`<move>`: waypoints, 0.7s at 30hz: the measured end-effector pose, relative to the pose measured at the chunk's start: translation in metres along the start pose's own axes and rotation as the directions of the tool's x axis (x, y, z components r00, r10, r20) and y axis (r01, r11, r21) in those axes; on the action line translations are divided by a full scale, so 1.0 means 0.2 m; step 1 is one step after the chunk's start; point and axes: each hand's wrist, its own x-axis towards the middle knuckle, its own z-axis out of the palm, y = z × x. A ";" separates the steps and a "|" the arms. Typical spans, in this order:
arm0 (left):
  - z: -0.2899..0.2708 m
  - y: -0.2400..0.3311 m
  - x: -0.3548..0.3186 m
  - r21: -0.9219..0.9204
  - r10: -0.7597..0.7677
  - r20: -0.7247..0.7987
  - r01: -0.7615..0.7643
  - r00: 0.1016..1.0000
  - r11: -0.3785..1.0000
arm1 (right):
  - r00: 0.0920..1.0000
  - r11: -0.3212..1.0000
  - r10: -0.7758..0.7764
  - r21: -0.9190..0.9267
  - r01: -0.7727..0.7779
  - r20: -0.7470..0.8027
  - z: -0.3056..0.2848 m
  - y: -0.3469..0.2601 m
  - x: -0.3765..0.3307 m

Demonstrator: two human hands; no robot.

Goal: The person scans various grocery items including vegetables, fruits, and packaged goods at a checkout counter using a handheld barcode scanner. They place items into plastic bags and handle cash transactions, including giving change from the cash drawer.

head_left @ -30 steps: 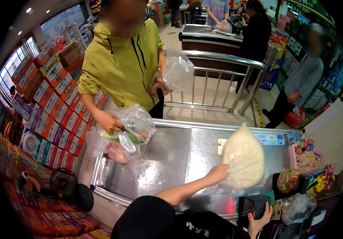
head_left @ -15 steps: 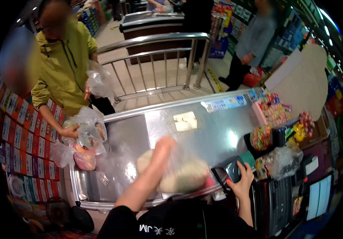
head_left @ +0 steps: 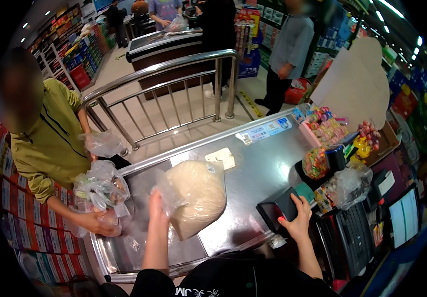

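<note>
A bulky clear plastic bag of pale, grain-like contents point(head_left: 201, 190) lies on the metal counter, a small white label near its far corner. My left hand point(head_left: 158, 204), a bit blurred, is closed on the bag's loose gathered plastic at its left side. To the right, my right hand point(head_left: 300, 218) has its fingers wrapped round a dark handheld device point(head_left: 287, 205), whose exact kind I cannot tell. That device sits over a black flat stand point(head_left: 271, 215) at the counter's right end.
Across the counter point(head_left: 243, 198), a person in a yellow-green jacket point(head_left: 50, 133) handles filled plastic bags point(head_left: 105, 190). A steel railing point(head_left: 164, 74) stands beyond. Candy boxes point(head_left: 322, 128), a jar of sweets point(head_left: 315, 163), a keyboard point(head_left: 349, 242) and a screen point(head_left: 403, 218) crowd the right.
The bag of pale contents has moved left and away from me, with my left hand on its plastic. The person opposite has leaned down to the filled bags. My right hand stays on the device.
</note>
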 end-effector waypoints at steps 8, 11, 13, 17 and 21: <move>-0.07 -0.12 -0.42 0.167 0.052 -0.002 -0.051 0.999 0.985 | 0.922 0.929 -0.329 0.104 0.355 -0.203 0.41 -0.56 0.47; -0.02 -0.12 -0.50 0.167 0.026 0.070 -0.037 0.997 0.985 | 0.833 0.847 -0.527 -0.021 0.531 -0.172 0.62 -0.73 0.53; -0.01 -0.11 -0.52 0.117 0.047 0.151 -0.065 0.987 0.991 | 0.757 0.757 -0.653 -0.068 0.650 -0.040 0.69 -0.78 0.50; -0.12 -0.03 -0.44 -0.029 0.183 0.070 -0.182 0.981 0.983 | 0.714 0.713 -0.696 -0.043 0.700 0.080 0.70 -0.76 0.42; -0.37 0.08 -0.31 -0.228 0.172 -0.225 -0.223 0.959 0.948 | 0.910 0.902 -0.409 0.183 0.392 0.066 0.60 -0.61 0.50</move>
